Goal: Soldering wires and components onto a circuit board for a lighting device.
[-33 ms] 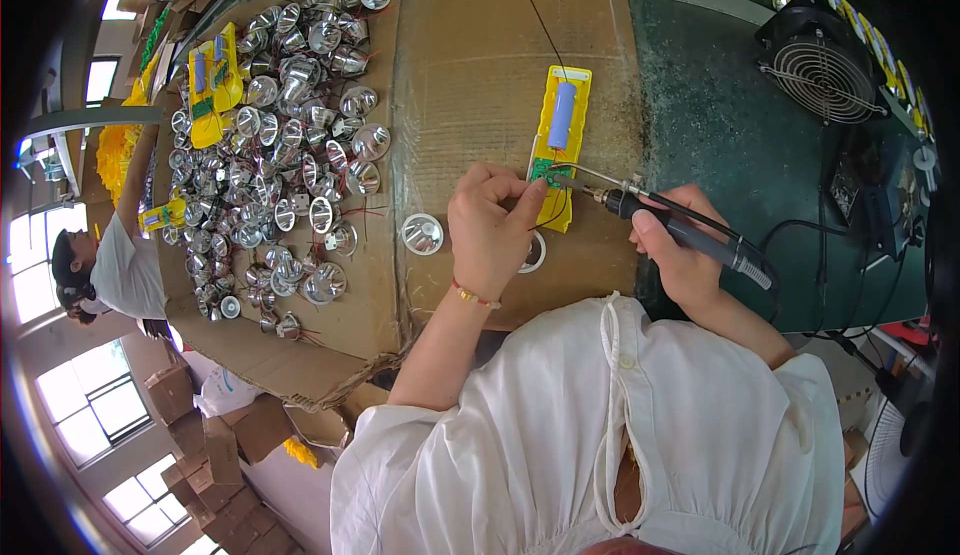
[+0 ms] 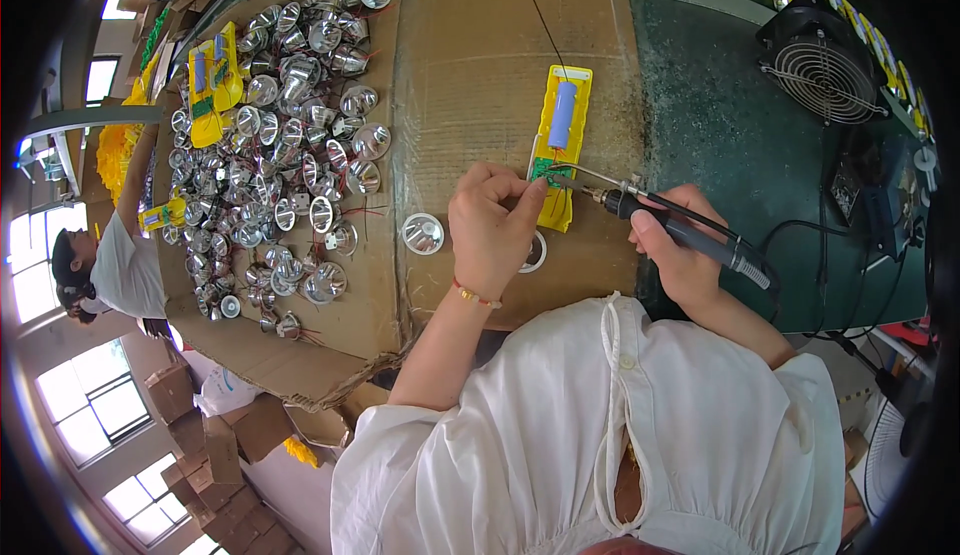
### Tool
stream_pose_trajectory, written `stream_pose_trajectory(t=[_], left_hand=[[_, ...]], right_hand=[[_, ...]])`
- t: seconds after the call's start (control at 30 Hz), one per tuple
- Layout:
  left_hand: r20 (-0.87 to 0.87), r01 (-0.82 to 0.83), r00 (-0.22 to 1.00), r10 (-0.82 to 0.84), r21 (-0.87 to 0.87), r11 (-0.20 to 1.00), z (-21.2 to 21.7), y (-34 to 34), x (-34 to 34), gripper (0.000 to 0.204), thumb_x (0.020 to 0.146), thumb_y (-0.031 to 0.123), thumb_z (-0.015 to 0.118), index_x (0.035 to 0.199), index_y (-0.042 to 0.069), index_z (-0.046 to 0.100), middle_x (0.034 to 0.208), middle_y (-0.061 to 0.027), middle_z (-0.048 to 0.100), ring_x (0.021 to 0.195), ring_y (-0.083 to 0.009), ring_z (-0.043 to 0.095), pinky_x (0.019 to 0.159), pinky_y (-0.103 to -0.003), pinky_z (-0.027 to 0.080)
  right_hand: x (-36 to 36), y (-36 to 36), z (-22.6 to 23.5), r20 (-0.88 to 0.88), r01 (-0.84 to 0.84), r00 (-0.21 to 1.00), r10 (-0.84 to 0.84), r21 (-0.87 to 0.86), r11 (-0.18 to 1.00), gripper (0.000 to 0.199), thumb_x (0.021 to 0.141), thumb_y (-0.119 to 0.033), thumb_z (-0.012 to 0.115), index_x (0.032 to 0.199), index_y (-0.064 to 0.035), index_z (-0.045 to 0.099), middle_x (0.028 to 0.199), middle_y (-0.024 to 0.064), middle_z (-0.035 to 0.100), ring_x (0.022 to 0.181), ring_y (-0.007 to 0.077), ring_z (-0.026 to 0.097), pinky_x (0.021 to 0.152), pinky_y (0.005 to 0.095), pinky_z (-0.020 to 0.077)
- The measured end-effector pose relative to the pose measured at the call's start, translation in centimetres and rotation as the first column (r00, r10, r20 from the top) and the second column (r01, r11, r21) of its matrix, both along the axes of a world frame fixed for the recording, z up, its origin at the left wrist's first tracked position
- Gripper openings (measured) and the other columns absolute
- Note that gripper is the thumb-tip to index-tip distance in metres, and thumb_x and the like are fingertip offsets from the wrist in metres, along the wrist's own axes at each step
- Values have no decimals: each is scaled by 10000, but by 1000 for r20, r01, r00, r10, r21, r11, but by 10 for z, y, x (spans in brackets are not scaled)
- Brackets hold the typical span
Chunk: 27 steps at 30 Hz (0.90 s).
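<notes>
A yellow plastic housing (image 2: pixel 557 217) lies on the cardboard in front of me, with a blue cylindrical battery cell (image 2: pixel 563 115) and a small green circuit board (image 2: pixel 546 169) in it. My left hand (image 2: pixel 494 220) is closed in a pinch at the board's left edge; what its fingertips hold is hidden. In my right hand (image 2: pixel 682 245) is a soldering iron (image 2: pixel 690 236), its tip at the board's right side. A thin metal tube (image 2: pixel 590 172) runs along the iron to the same spot. Beneath my left hand, a round reflector (image 2: pixel 535 253) is partly covered.
Many shiny reflectors (image 2: pixel 300 80) with wires fill a cardboard tray (image 2: pixel 375 300) on the left, with yellow housings (image 2: pixel 207 130) among them. One loose reflector (image 2: pixel 422 234) lies beside my left wrist. A caged fan (image 2: pixel 826 77) and cables (image 2: pixel 822 255) are at right. Another person (image 2: pixel 120 265) is far left.
</notes>
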State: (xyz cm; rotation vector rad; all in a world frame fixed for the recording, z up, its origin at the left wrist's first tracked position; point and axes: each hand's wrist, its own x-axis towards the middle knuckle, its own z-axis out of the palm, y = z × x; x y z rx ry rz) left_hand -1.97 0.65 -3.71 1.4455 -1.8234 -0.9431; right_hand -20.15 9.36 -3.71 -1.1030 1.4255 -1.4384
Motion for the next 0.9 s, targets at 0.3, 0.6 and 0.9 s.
stream_pose_trajectory(t=[0.3,0.6,0.9], left_hand=[[71,43,997,-44,22,999,7,-6,0,130,700,118,709,674,5,651,685,-79,544,567,-206,525,528,-314,416],[79,20,997,-23,29,999,9,-5,-3,164,698,143,715,642,8,641,664,-80,535,552,-211,522,512,-316,408],[166,182,972,-164,-95,979,12,8,19,112,730,94,680,812,19,675,789,-68,576,645,-173,556,576,-290,449]], right_hand=[[-2,0,5,-66,5,998,-6,-4,1000,132,811,-71,609,865,7,517,676,83,586,570,96,555,520,218,465],[-6,10,7,55,83,995,-84,32,996,136,790,-51,636,858,15,538,675,70,603,590,89,567,532,210,450],[-13,17,4,70,81,994,-82,27,996,153,788,-65,643,863,16,537,681,70,602,598,92,571,533,212,455]])
